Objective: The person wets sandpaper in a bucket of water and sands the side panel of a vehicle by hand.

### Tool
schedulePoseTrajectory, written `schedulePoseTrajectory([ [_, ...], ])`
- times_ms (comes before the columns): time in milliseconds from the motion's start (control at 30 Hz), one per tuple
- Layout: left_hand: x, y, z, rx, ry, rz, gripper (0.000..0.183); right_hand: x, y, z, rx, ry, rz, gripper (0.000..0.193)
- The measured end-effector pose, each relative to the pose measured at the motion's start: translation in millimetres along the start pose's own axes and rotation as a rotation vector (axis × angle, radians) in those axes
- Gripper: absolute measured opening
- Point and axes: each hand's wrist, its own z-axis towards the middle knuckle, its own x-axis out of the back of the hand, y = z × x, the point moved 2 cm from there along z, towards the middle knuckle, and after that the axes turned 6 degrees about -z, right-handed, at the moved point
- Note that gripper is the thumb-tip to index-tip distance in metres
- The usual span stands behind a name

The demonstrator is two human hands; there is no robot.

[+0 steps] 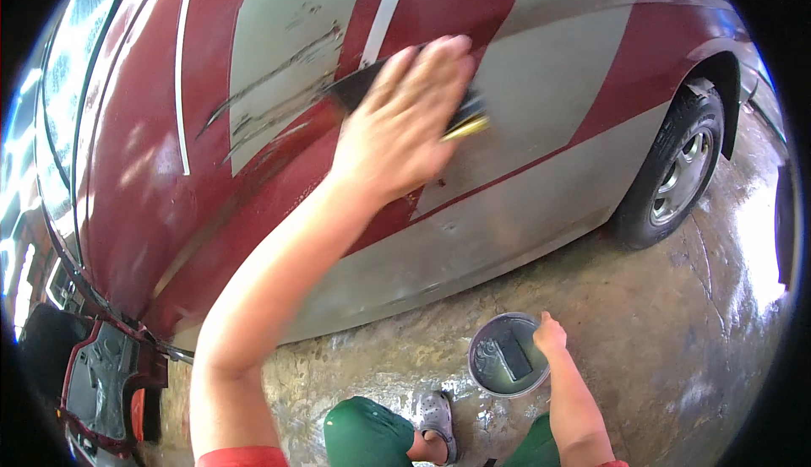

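Against the side of a red and silver-grey car (557, 70), my left hand (405, 116) presses a black sheet, which looks like wet sandpaper (351, 87). The fingers lie together over it, slightly blurred. A yellow edge (466, 127) shows beneath the sheet by the palm. Dark wet streaks (279, 70) run across the panel left of the hand. Low on the right, my right hand (551, 335) grips the rim of a round grey bucket (476, 371). Cloudy water and a dark rectangular piece (513, 355) are inside the bucket.
A car wheel (676, 171) stands at the right. At the lower left is an open car part with a dark inner panel (93, 374). The concrete floor (405, 340) is wet. My foot in a grey clog (435, 416) is close to the bucket.
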Motion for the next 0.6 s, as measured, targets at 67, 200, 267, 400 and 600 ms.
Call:
schedulePoseTrajectory([
  [67, -3.5, 7.1, 21.7, -0.069, 0.032, 0.018, 0.079, 1.9, -4.5, 2.5, 0.019, 0.019, 0.021, 0.048],
  [200, 3.3, -35.7, -54.7, 0.026, -0.063, 0.066, 0.080, 6.0, 2.9, 4.5, -0.015, 0.004, 0.030, 0.048],
  [267, 11.5, -77.8, -153.6, 0.141, -0.058, 0.173, 0.080, 7.9, 2.7, 4.7, -0.021, -0.009, 0.044, 0.047],
  [400, 29.3, -72.2, -222.9, 0.327, -0.073, -0.046, 0.088, 5.9, -7.8, 4.2, -0.004, -0.006, 0.061, 0.050],
  [600, -54.0, 149.2, -197.5, 0.329, -0.233, -0.752, 0.097, 0.8, 7.1, -5.1, 0.032, 0.162, 0.164, 0.055],
])
